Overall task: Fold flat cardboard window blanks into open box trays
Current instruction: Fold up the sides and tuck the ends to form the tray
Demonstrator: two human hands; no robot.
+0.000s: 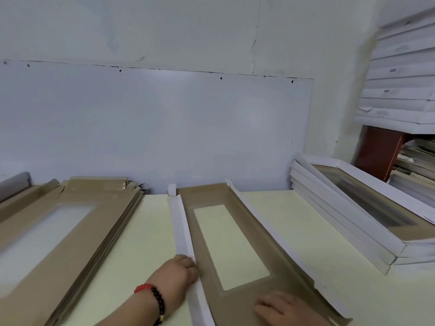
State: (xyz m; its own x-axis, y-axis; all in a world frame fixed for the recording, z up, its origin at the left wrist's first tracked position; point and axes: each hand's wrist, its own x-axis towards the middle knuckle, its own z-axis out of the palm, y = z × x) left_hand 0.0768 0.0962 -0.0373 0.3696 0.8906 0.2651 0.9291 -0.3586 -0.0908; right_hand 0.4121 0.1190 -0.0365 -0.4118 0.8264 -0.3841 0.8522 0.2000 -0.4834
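Blank (237, 252) flat on pale surface (146, 231), brown face up, window cutout mid-panel, far end close to the wall. Both long side flaps partly raised, white undersides showing; left flap (182, 229) stands steeper than right flap (263, 222).

Left hand (180, 270) at near end of left flap, fingers curled against its outer face, lifting it toward upright; grip appears pressed onto the flap, though whether the thumb closes over the edge cannot be told. Right hand (282, 309) lies on near end of the brown panel, fingers straight and spread, pinning it down.

Stack of unfolded blanks (77, 220) at left; finished white trays (348, 220) piled at right.

Step in hand, by judgement: creasing left wall upright. To do well: keep panel weighted beside the score line, run left fingers along the flap's whole length so the crease sets evenly, avoid bending the thin strip beside the window. Right flap likely next, then end tabs.
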